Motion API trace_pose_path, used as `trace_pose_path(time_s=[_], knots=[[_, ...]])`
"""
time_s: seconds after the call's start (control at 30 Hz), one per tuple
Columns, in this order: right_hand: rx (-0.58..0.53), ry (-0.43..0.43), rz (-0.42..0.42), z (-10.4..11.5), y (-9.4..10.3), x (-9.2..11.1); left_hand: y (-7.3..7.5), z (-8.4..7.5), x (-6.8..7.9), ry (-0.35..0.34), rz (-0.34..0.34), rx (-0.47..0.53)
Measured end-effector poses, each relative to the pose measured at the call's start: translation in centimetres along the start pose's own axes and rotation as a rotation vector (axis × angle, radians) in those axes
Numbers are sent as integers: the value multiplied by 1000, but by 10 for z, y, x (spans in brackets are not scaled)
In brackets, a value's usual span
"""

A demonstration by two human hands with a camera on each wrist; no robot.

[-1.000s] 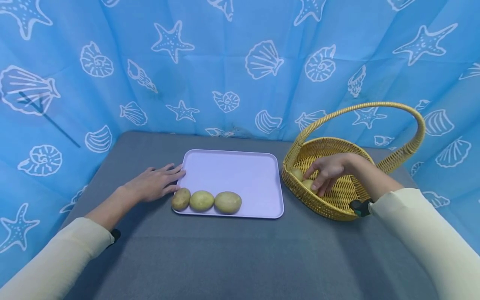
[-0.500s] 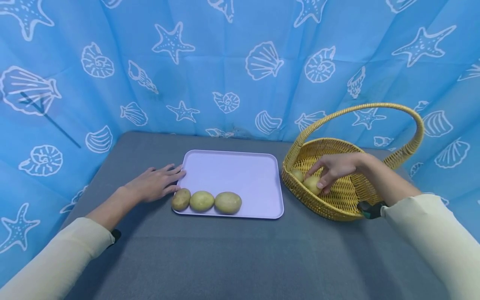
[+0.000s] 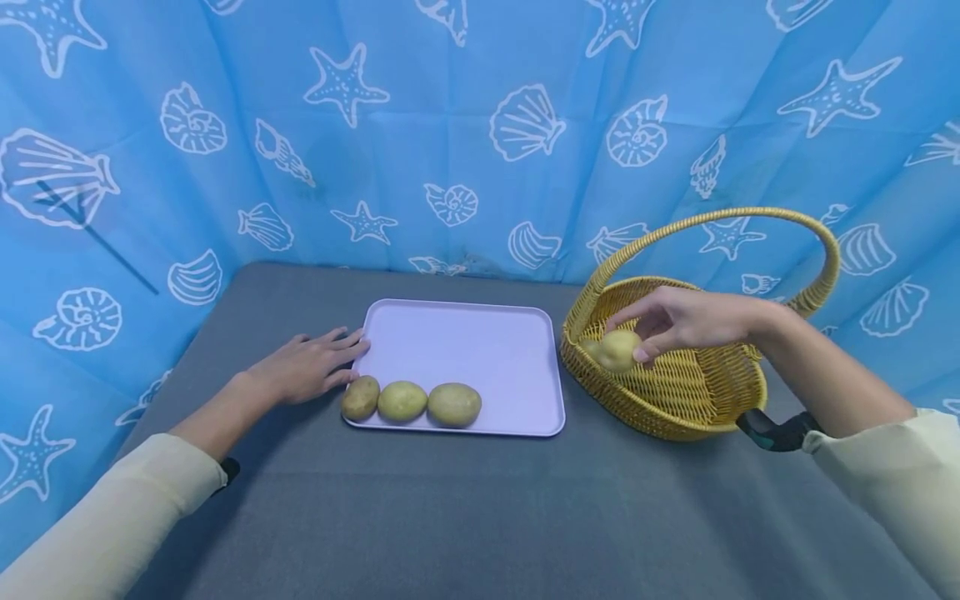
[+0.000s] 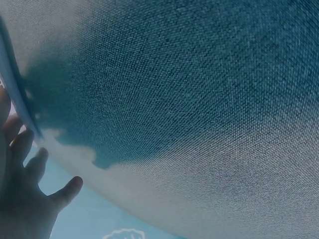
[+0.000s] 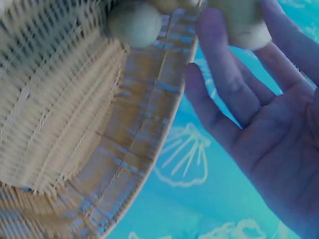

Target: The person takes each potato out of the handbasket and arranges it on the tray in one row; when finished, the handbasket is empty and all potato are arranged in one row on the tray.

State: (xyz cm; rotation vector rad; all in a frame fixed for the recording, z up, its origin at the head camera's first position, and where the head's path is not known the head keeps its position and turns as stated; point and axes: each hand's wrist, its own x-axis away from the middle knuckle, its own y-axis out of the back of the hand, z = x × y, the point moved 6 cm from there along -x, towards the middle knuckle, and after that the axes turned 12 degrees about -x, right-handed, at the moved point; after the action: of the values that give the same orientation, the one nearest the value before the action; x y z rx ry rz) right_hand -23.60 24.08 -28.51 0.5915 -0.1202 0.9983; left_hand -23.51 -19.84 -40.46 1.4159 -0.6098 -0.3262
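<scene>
My right hand pinches a pale yellow potato between thumb and fingers, over the left side of a yellow wicker basket. In the right wrist view, the held potato is cut off by the top edge. Behind it, another potato lies inside the basket. Fingers spread, my left hand touches the left rim of a pale lilac tray. Three potatoes stand in a row along the tray's front edge: a small brownish one, a yellow one and a larger one.
The basket's tall arched handle rises above my right hand. Grey cloth covers the table, and a blue curtain with shell and starfish prints hangs right behind it.
My right hand has taken hold of the potato in the basket and lifted it, with the forearm swinging to the right. My left hand and the tray's potatoes stay in place.
</scene>
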Motion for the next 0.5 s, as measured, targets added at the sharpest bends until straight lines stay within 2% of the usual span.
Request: trace_pose_path(time_s=[0.13, 0.23, 0.37, 0.5], knots=[[26, 112, -59, 11, -11, -12, 0, 0, 0, 2, 4, 5], [10, 142, -73, 14, -23, -26, 0, 0, 0, -1, 5, -1], [-18, 148, -44, 18, -42, -47, 0, -1, 0, 1, 7, -3], [31, 153, 20, 22, -60, -67, 0, -1, 0, 5, 7, 2]])
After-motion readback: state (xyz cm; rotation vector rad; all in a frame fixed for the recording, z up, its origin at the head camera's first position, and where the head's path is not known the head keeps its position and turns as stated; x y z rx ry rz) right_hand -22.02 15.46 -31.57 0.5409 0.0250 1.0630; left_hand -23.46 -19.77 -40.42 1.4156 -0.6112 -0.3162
